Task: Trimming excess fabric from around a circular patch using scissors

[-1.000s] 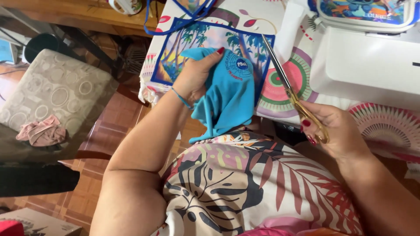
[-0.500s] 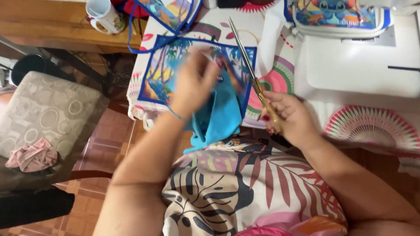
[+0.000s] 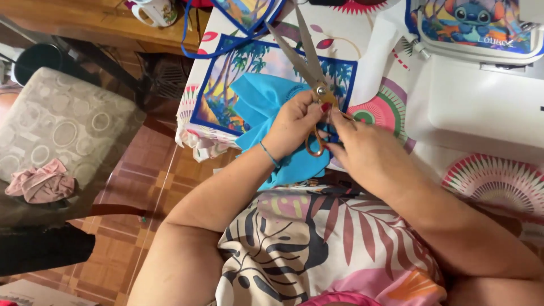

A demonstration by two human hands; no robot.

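Both hands — left hand [image 3: 294,122], right hand [image 3: 360,148] — grip scissors [image 3: 309,68] over blue cloth [image 3: 258,107].

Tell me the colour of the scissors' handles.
Gold-coloured: the scissors have gold handles with silvery blades, seen in the head view.

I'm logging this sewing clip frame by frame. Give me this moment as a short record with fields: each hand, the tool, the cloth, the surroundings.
left hand: left hand grips the blue cloth beside the scissors' pivot
right hand: right hand at the gold handles of the scissors
scissors: blades open, pointing away from the person, over the cloth
blue cloth: bunched, lying on a palm-print panel and hanging off the table edge
surroundings: white sewing machine to the right; padded chair to the left with a pink rag; mug on the wooden shelf
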